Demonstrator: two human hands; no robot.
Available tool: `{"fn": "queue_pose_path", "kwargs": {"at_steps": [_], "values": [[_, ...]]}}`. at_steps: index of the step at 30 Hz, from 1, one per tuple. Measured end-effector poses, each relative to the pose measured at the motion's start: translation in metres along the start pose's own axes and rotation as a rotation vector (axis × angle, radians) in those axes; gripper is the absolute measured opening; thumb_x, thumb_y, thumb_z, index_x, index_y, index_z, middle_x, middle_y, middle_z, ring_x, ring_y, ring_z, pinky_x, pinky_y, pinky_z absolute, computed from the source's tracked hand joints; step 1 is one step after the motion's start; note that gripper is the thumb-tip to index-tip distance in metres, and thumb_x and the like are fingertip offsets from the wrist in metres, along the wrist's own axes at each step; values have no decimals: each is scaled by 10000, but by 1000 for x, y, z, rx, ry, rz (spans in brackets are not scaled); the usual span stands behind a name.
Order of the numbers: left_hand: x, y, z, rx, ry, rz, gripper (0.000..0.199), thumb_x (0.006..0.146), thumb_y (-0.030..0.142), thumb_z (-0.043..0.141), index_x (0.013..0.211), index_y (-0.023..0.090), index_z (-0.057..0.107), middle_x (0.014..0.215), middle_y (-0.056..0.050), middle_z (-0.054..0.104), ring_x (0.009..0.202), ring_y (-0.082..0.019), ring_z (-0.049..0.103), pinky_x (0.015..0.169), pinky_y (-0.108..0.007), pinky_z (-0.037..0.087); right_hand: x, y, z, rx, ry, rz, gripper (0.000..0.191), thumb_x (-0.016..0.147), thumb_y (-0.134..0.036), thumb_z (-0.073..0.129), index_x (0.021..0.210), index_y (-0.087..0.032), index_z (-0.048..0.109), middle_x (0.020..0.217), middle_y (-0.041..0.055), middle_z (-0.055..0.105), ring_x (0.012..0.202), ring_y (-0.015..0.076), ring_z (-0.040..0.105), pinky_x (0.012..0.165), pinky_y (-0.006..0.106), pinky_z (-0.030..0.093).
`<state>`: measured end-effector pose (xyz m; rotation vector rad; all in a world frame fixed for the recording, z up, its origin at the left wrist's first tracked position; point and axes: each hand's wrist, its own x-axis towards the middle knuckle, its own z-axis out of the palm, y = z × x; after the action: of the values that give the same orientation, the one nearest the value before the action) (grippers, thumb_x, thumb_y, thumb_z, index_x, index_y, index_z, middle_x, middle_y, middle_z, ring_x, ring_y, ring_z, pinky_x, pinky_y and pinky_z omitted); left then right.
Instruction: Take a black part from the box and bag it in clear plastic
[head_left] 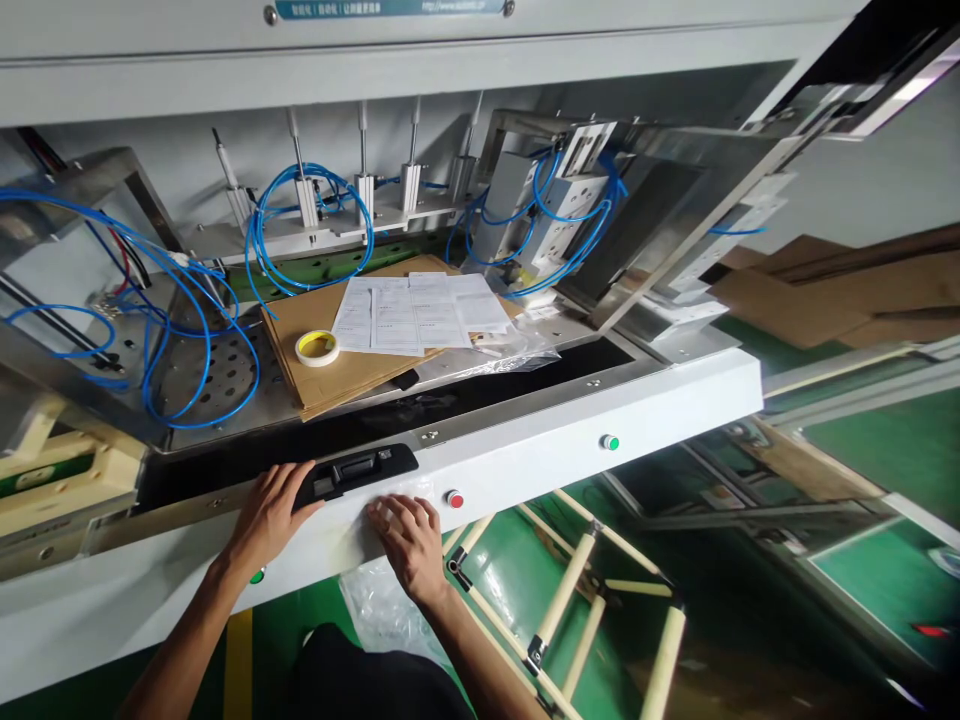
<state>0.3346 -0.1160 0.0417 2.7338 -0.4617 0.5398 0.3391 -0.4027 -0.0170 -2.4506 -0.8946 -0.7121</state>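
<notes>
- One black panel (358, 468) at the front edge of the surface (532, 455)
- Left hand (270, 505) over its left end, thumb apart, hold unclear
- Right hand (412, 540) loosely curled against that edge, hold unclear

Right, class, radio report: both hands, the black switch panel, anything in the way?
Left hand at left end of black switch panel. Right hand curled at white beam, beside red button. Panel lying along beam; only left hand overlaps it.
</notes>
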Motion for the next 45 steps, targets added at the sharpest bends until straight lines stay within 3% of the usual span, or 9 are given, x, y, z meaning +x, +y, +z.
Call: {"fn": "queue_pose_path", "kwargs": {"at_steps": [3,8,13,18,24,31,36,40,45], "values": [[-2,1,-1,-19,37,-26,559,1061,487,564,1537,210,468,1332,-150,672,1170,-322,668,979,-459,548,3,1,-2,6,27,-16,359,1046,-207,590,1373,-319,688,1212,49,786,1196,239,668,1123,463,413],[-41,3,-16,-25,353,-124,717,981,587,660,1522,161,458,1327,-203,646,1215,-363,639,981,-501,564,16,-1,-11,12,52,-38,284,1047,-167,578,1279,-271,703,1128,47,801,1162,231,679,1127,449,395],[-81,14,-27,2,250,-6,275,969,309,731,1227,232,671,1239,-123,721,1180,-313,675,1021,-463,545,34,-7,-26,27,6,-50,285,1020,-123,589,1242,-274,684,1093,49,787,1115,228,676,1108,449,404],[-66,12,-30,-172,370,-138,119,1027,172,590,1001,224,694,950,-50,729,901,-216,695,846,-383,543,70,-7,-39,19,-99,-121,219,1043,-134,511,1144,-238,675,971,47,739,952,220,623,1020,424,408],[-33,1,-20,-158,452,-368,252,1056,326,533,868,205,649,987,-91,693,962,-235,686,855,-379,569,127,-3,-33,23,-237,-151,192,1028,-165,468,987,-194,653,1042,104,705,954,251,568,939,408,400],[-28,17,-16,91,582,-427,203,1028,328,639,1170,184,656,1123,-146,725,1046,-305,692,934,-466,540,142,7,-13,79,-328,-171,150,955,-124,508,980,-184,643,951,80,686,845,227,585,832,345,432],[-18,33,-12,142,186,7,457,1053,320,595,1490,191,557,1513,-138,627,1421,-314,572,1184,-482,451,141,7,-12,80,-333,-144,322,924,-136,556,1237,-133,633,1010,105,704,922,262,603,855,369,438],[-10,20,-2,196,26,64,517,1083,328,527,1564,141,483,1561,-154,586,1408,-296,594,1181,-461,486,140,5,-21,71,-342,-137,266,975,-145,535,1196,-180,678,985,91,720,931,262,611,869,387,444],[-10,14,-15,116,-114,76,441,1060,319,583,1451,114,582,1437,-167,678,1270,-296,681,1066,-411,579,117,-12,-42,51,-207,-133,389,1059,-367,560,1403,-189,603,1273,140,713,1202,303,590,1100,488,390]]}}
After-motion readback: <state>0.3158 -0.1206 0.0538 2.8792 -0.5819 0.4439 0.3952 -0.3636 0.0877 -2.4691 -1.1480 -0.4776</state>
